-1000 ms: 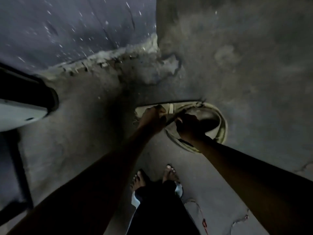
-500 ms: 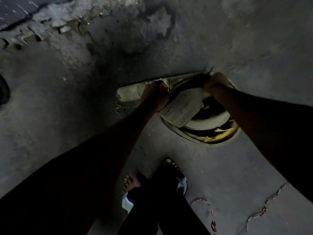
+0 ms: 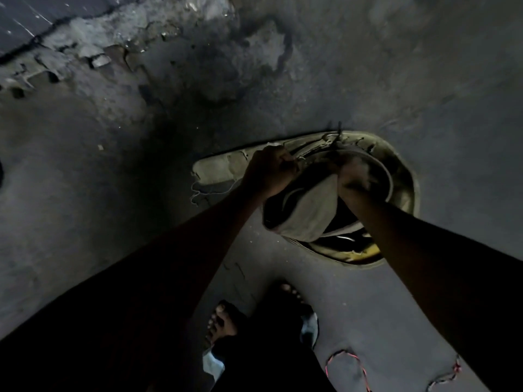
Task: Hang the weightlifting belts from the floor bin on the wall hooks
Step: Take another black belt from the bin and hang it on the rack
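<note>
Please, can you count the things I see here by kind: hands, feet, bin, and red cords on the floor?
Hands: 2, left hand and right hand
Feet: 2
Bin: 1
Red cords: 2
Total: 7

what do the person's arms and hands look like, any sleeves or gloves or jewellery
Both forearms are bare, with no sleeves in view. The left hand and right hand wear no gloves. The dim light hides any rings or wrist bands, so none can be confirmed.

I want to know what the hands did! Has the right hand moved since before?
Yes. The right hand was up at the far rim of the round floor bin; now it has come back toward the person, gripping the grey worn belt.
</note>
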